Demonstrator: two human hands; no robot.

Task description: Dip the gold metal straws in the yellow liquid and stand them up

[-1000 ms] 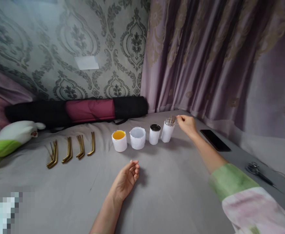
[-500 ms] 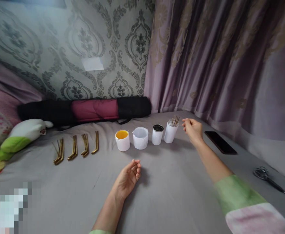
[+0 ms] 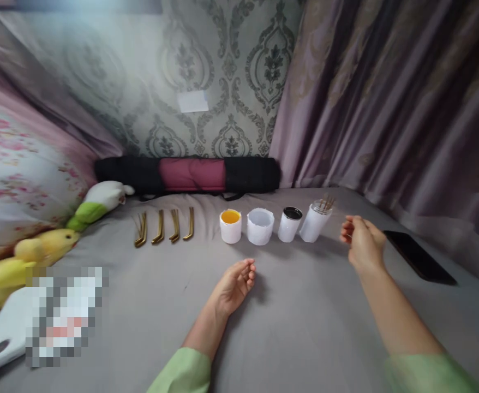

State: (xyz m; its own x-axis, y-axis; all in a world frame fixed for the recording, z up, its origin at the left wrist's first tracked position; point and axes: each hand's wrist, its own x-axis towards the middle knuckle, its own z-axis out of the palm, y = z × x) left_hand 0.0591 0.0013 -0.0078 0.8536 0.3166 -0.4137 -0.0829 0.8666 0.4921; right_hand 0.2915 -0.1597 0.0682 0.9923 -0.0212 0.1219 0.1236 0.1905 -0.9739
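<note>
On a grey sheet stands a row of white cups: one with a yellow inside (image 3: 230, 225), a wider empty one (image 3: 259, 225), a dark-topped one (image 3: 289, 224) and a clear jar of thin sticks (image 3: 315, 219). Left of them lie several bent gold straws (image 3: 165, 226). My left hand (image 3: 235, 285) rests on the sheet in front of the cups, palm up, fingers loosely curled, holding nothing. My right hand (image 3: 362, 243) hovers just right of the stick jar, fingers loosely curled and blurred; I cannot tell if it holds anything.
A black and maroon rolled bag (image 3: 190, 174) lies along the back wall. Plush toys (image 3: 96, 204) and a floral pillow (image 3: 14, 169) sit at the left. A dark phone (image 3: 419, 255) lies at the right, below the curtain (image 3: 387, 98).
My right hand has drawn back from the top of the stick jar, toward me and to the right. The view has swung left. My left hand has stayed put.
</note>
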